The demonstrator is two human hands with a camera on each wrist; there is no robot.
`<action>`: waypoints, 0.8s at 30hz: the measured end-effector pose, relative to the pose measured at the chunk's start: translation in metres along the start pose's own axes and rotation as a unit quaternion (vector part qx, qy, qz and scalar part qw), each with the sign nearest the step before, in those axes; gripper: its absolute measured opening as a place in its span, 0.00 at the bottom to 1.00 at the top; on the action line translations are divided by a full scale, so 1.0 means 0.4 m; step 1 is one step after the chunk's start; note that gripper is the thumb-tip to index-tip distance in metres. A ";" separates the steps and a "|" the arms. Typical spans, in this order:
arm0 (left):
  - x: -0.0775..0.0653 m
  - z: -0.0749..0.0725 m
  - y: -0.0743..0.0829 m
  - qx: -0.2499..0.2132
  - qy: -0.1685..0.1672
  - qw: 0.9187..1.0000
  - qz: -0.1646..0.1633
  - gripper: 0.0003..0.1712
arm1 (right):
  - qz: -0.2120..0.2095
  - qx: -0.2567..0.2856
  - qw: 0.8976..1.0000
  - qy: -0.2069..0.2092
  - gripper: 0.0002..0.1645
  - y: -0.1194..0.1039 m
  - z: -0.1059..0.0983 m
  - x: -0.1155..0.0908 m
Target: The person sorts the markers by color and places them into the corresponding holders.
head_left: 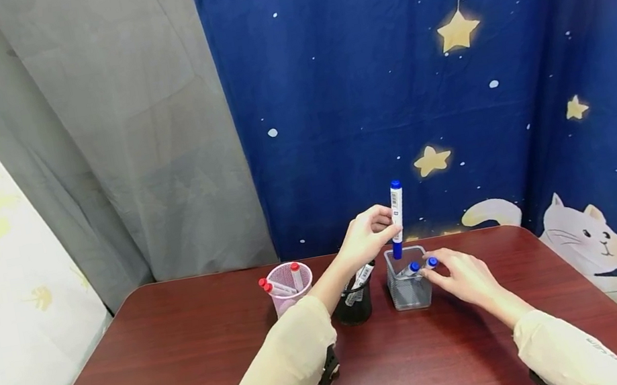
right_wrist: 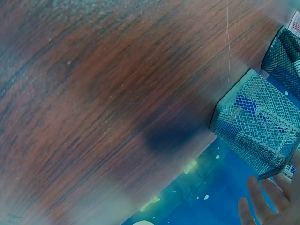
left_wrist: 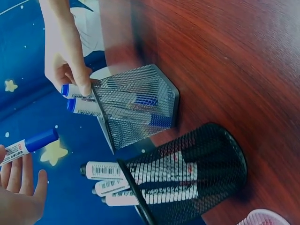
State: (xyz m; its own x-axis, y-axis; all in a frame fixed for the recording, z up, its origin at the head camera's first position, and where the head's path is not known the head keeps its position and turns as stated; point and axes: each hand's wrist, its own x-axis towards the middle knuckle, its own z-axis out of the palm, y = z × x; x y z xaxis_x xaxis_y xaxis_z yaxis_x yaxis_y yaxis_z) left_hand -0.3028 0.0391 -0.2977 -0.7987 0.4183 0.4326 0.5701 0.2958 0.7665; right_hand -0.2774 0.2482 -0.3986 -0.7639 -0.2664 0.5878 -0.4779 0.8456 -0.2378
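My left hand (head_left: 369, 234) pinches a blue-capped whiteboard marker (head_left: 396, 208), held upright with its lower blue end just over a grey square mesh pen holder (head_left: 411, 294). At that holder's right rim is my right hand (head_left: 465, 275), thumb and forefinger around a second blue-capped marker (left_wrist: 75, 90) that leans out of the holder. Another blue marker (left_wrist: 84, 107) stands beside it, its lower part showing through the mesh. In the right wrist view, the other fingers (right_wrist: 255, 190) of my right hand extend past the holder's rim.
Left of the grey holder stands a black round mesh holder (left_wrist: 211, 164) with several black-capped markers (left_wrist: 105, 170). A pink mesh holder (head_left: 284, 302) with red-capped markers (head_left: 297, 276) is farther left, partly behind my left forearm. Curtains hang behind the brown table (head_left: 162, 380).
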 end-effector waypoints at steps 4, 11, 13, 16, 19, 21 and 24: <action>0.010 0.018 -0.007 0.010 0.004 1.000 -0.011 0.14 | 0.000 -0.004 1.000 0.001 0.21 0.000 0.000 0.000; 0.020 0.040 -0.024 0.030 0.005 0.999 -0.021 0.13 | -0.007 -0.007 1.000 0.001 0.20 -0.002 0.001 0.000; 0.021 0.043 -0.030 0.031 0.007 0.999 -0.022 0.13 | -0.008 -0.006 1.000 0.001 0.20 -0.004 0.002 0.000; 0.021 0.048 -0.040 0.032 0.007 0.999 -0.028 0.12 | -0.008 -0.004 1.000 0.003 0.20 -0.004 0.003 0.000; 0.021 0.051 -0.047 0.035 0.006 0.999 -0.036 0.12 | -0.008 -0.005 1.000 0.004 0.20 -0.003 0.003 0.000; 0.022 0.053 -0.052 0.039 0.006 0.998 -0.041 0.12 | -0.007 -0.005 1.000 0.004 0.20 -0.002 0.002 0.000; 0.024 0.058 -0.057 0.046 0.003 0.998 -0.050 0.12 | -0.006 -0.005 1.000 0.002 0.20 0.000 0.001 -0.002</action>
State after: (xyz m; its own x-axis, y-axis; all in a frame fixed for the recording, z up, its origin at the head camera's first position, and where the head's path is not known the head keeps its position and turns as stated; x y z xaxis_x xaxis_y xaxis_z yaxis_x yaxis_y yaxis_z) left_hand -0.3188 0.0564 -0.3221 -0.8529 0.3786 0.3595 0.5032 0.4127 0.7592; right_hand -0.2771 0.2482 -0.3993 -0.7566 -0.2745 0.5935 -0.4827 0.8467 -0.2237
